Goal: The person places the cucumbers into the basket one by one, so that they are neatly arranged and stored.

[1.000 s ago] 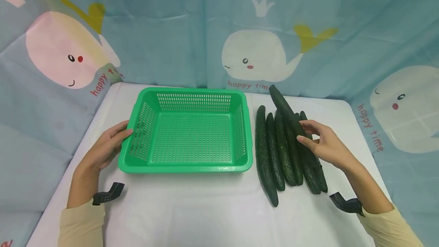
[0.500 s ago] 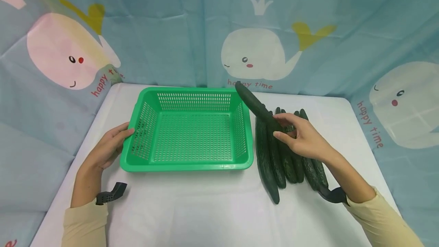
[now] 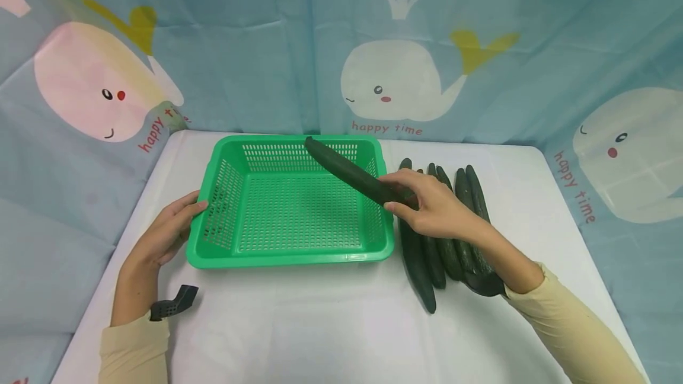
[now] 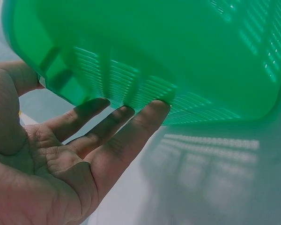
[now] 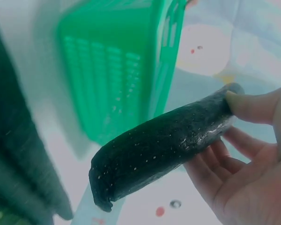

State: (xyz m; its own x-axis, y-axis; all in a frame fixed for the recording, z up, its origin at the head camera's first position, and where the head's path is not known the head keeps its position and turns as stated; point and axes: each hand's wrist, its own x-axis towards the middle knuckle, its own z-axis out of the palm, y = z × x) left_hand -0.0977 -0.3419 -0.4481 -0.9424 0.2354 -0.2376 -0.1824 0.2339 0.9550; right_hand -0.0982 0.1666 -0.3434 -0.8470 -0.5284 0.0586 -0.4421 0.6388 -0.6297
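A long dark green cucumber is gripped near its close end by my right hand, thumb on one side and fingers on the other. It slants up to the left, over the right wall of a green plastic basket. In the right wrist view the cucumber lies across the fingers of the right hand, clear of the table. My left hand holds the basket's left side, its thumb over the rim. The left wrist view shows the fingers of that hand against the outer slotted wall.
Several more cucumbers lie side by side on the white table, right of the basket, partly hidden under the right hand and forearm. A blue whale-print curtain hangs behind and around the table. Each wrist wears a black camera mount.
My right hand has carried the cucumber left, from above the row to over the basket's right side. The left hand and basket have stayed nearly in place.
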